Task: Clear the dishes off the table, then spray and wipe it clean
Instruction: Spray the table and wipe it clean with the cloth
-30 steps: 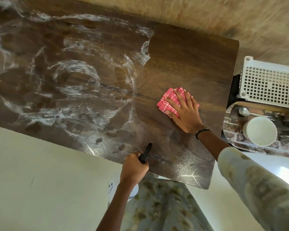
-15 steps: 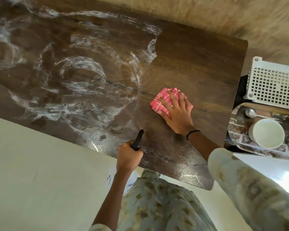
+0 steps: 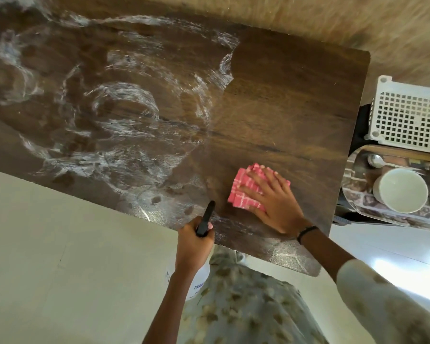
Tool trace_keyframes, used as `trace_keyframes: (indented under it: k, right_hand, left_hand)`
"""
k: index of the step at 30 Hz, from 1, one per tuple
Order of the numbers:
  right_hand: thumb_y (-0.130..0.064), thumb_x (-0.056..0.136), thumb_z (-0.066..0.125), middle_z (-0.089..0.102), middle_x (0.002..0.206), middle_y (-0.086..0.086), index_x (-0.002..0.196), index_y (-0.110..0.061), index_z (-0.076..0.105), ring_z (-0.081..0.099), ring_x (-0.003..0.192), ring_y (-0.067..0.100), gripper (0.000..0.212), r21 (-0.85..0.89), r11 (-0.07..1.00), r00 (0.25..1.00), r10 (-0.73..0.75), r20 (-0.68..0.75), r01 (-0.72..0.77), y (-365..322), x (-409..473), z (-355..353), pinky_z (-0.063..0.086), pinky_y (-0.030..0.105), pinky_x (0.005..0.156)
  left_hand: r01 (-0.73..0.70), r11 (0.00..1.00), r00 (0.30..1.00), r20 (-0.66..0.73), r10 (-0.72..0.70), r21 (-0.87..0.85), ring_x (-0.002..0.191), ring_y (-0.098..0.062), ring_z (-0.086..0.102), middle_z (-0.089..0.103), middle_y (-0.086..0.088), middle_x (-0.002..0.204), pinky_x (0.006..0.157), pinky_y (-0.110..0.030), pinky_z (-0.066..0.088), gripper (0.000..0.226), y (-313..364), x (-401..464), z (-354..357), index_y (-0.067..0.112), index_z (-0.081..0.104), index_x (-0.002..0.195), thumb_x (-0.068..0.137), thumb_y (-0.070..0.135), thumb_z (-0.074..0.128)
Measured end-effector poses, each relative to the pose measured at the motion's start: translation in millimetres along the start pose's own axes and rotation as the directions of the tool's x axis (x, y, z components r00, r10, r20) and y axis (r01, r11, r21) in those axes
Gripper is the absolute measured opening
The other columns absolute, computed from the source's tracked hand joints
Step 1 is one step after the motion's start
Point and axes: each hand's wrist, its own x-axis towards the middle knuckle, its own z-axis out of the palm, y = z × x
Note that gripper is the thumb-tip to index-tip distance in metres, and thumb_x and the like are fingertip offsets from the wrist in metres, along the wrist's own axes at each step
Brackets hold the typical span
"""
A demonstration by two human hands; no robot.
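Observation:
A dark wooden table (image 3: pixel 296 100) fills the upper view, its left and middle smeared with white foamy streaks (image 3: pixel 124 115); the right part looks wiped. My right hand (image 3: pixel 274 202) lies flat with straight fingers on a folded pink checked cloth (image 3: pixel 241 192) near the table's front right. My left hand (image 3: pixel 194 247) grips a spray bottle (image 3: pixel 199 279) at the table's front edge; its black nozzle (image 3: pixel 206 217) points over the table, and the white body hangs below my hand.
To the right of the table, a tray (image 3: pixel 358 202) holds a white bowl (image 3: pixel 402 191) and a spoon (image 3: pixel 375 160). A white perforated basket (image 3: pixel 407 115) stands behind it. Pale floor lies in front of the table.
My right hand has drawn the cloth toward me, nearer the table's front edge. The left hand with the spray bottle has kept its place at the edge.

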Motion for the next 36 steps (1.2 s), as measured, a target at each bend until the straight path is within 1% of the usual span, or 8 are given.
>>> trace_keyframes:
  k: [3, 7, 11, 16, 20, 22, 26, 36]
  right_hand:
    - [-0.057, 0.096, 0.030, 0.025, 0.157, 0.005, 0.145, -0.038, 0.037, 0.021, 0.143, 0.038, 0.053, 0.030, 0.990, 0.990, 0.137, -0.042, -0.136, 1, 26, -7, 0.021, 0.055, 0.114]
    - [-0.058, 0.095, 0.032, 0.030, 0.155, 0.006, 0.142, -0.035, 0.042, 0.022, 0.142, 0.041, 0.053, 0.041, 0.980, 0.978, 0.197, -0.065, -0.195, -27, 69, -10, 0.020, 0.056, 0.112]
    - [-0.057, 0.096, 0.035, 0.027, 0.156, 0.007, 0.144, -0.037, 0.038, 0.018, 0.144, 0.040, 0.052, 0.062, 0.995, 0.993, 0.079, -0.091, -0.073, -68, 69, 3, 0.017, 0.059, 0.115]
    - [-0.059, 0.096, 0.032, 0.018, 0.160, 0.003, 0.148, -0.040, 0.024, 0.011, 0.147, 0.035, 0.056, -0.020, 0.991, 0.991, -0.133, -0.029, 0.132, -54, 25, 12, 0.013, 0.054, 0.117]
    - [-0.060, 0.096, 0.031, 0.021, 0.159, 0.004, 0.148, -0.039, 0.027, 0.012, 0.146, 0.035, 0.056, 0.062, 0.980, 0.980, 0.193, -0.055, -0.190, -33, 1, 6, 0.013, 0.053, 0.117]
    - [-0.059, 0.096, 0.033, 0.023, 0.158, 0.005, 0.148, -0.035, 0.030, 0.013, 0.146, 0.035, 0.057, 0.093, 0.958, 0.958, 0.279, -0.071, -0.272, -36, -10, 8, 0.013, 0.053, 0.117]
    - [-0.060, 0.096, 0.031, 0.019, 0.159, 0.005, 0.150, -0.035, 0.025, 0.013, 0.146, 0.036, 0.060, 0.065, 0.962, 0.962, 0.270, -0.043, -0.267, -37, -24, 13, 0.009, 0.052, 0.117]
    - [-0.064, 0.094, 0.021, 0.023, 0.158, 0.008, 0.149, -0.032, 0.029, 0.013, 0.146, 0.037, 0.064, 0.059, 0.958, 0.959, 0.283, -0.009, -0.282, -41, -26, 10, 0.011, 0.057, 0.117]
  left_hand:
    - [-0.015, 1.000, 1.000, -0.014, 0.015, 0.004, 0.047, -0.021, 0.036, 0.049, -0.018, 0.055, 0.050, -0.034, 0.035, 0.013, -6, -2, -1, 0.008, 0.060, 0.071, 0.083, 0.006, 0.061]
    - [-0.043, 0.999, 0.999, -0.018, 0.044, 0.028, 0.049, -0.020, 0.042, 0.057, -0.023, 0.060, 0.054, -0.030, 0.039, 0.012, -16, -7, -1, 0.010, 0.061, 0.071, 0.083, 0.006, 0.062]
    - [-0.039, 0.998, 0.999, 0.037, 0.037, 0.044, 0.048, -0.019, 0.039, 0.052, -0.004, 0.054, 0.053, -0.028, 0.037, 0.014, -25, -14, 0, 0.014, 0.060, 0.070, 0.079, 0.004, 0.060]
    - [-0.097, 0.977, 0.990, 0.118, 0.075, 0.189, 0.047, -0.019, 0.033, 0.043, -0.008, 0.051, 0.050, -0.029, 0.031, 0.008, -40, -30, 5, 0.009, 0.053, 0.067, 0.073, 0.013, 0.054]
    - [-0.130, 0.959, 0.963, 0.263, 0.062, 0.252, 0.045, -0.021, 0.041, 0.051, -0.006, 0.052, 0.048, -0.029, 0.033, 0.013, -43, -48, 11, 0.009, 0.058, 0.072, 0.070, 0.019, 0.050]
    - [-0.140, 0.947, 0.949, 0.311, 0.045, 0.290, 0.045, -0.017, 0.040, 0.050, 0.001, 0.052, 0.048, -0.026, 0.031, 0.008, -43, -55, 12, 0.014, 0.054, 0.067, 0.073, 0.018, 0.054]
    - [-0.121, 0.922, 0.953, 0.302, 0.004, 0.369, 0.044, -0.014, 0.034, 0.039, 0.006, 0.048, 0.045, -0.025, 0.025, 0.029, -47, -65, 14, 0.020, 0.038, 0.055, 0.076, 0.010, 0.055]
    - [-0.009, 0.957, 0.991, 0.128, -0.029, 0.291, 0.043, -0.016, 0.028, 0.032, 0.004, 0.045, 0.045, -0.024, 0.023, 0.037, -49, -48, -9, 0.020, 0.032, 0.051, 0.076, 0.000, 0.052]
